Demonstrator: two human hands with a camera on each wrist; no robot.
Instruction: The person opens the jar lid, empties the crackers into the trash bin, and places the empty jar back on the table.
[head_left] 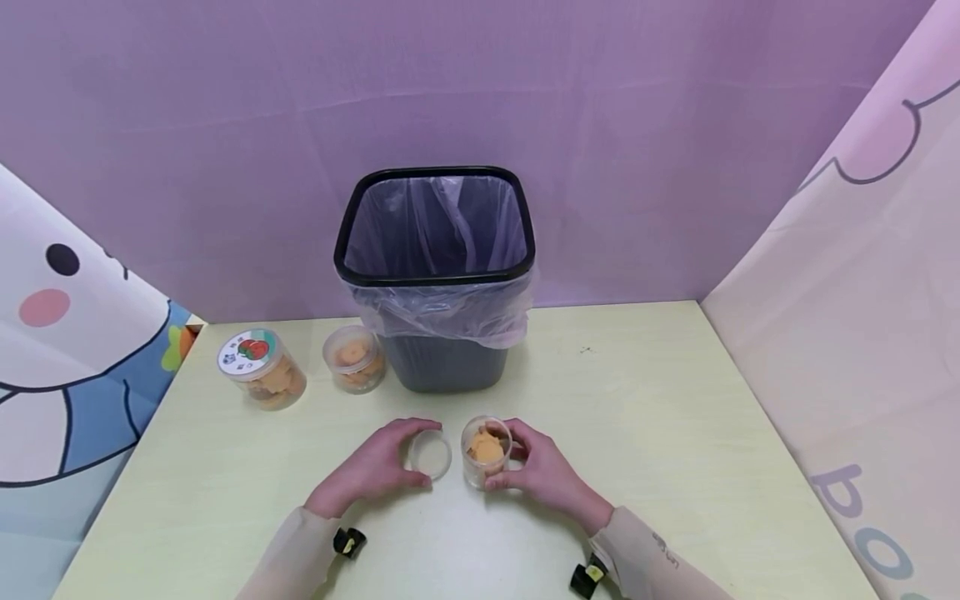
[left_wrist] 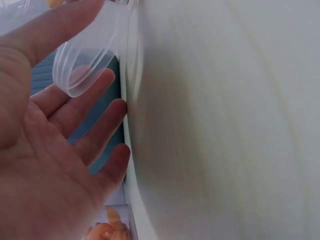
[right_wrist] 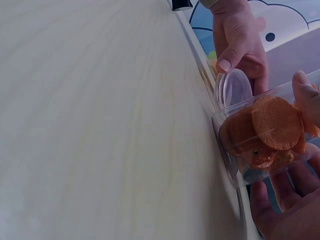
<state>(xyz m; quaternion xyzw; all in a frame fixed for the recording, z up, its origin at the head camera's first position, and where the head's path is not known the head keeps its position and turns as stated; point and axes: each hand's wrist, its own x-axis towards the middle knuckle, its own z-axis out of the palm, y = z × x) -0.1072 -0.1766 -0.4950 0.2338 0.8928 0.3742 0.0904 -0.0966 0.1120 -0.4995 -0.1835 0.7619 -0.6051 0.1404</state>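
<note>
Your left hand (head_left: 378,462) pinches the rim of a clear lid (head_left: 431,455), thumb on the near side and fingertips on the far side. In the left wrist view your lower fingers fan out loosely behind it, and the lid sits tilted; whether its edge touches the table (head_left: 637,433) you cannot tell.

Your right hand (head_left: 547,471) grips a clear jar (head_left: 474,479), thumb near you and fingers round the far side. That jar stands upright just right of the lid, with a narrow gap between them in the head view. Orange pieces (head_left: 486,448) show through its mouth; from your right wrist they appear piled inside, one broad round piece against the wall.

Past your fingertips, toward the far left, a small jar (head_left: 358,382) stands just beside the bin (head_left: 448,367), also holding orange pieces. Farther left is a tall jar (head_left: 281,387) with similar pieces and a printed lid (head_left: 247,351) showing red fruit.

The bin stands beyond both your hands at the table's far side, black-rimmed and lined with a pale bag (head_left: 465,312) folded down over its outside. Behind it hangs purple cloth (head_left: 637,150).

Back toward you, each pale sleeve (head_left: 288,542) ends at your wrist, with a small black device (head_left: 349,543) beside it.
</note>
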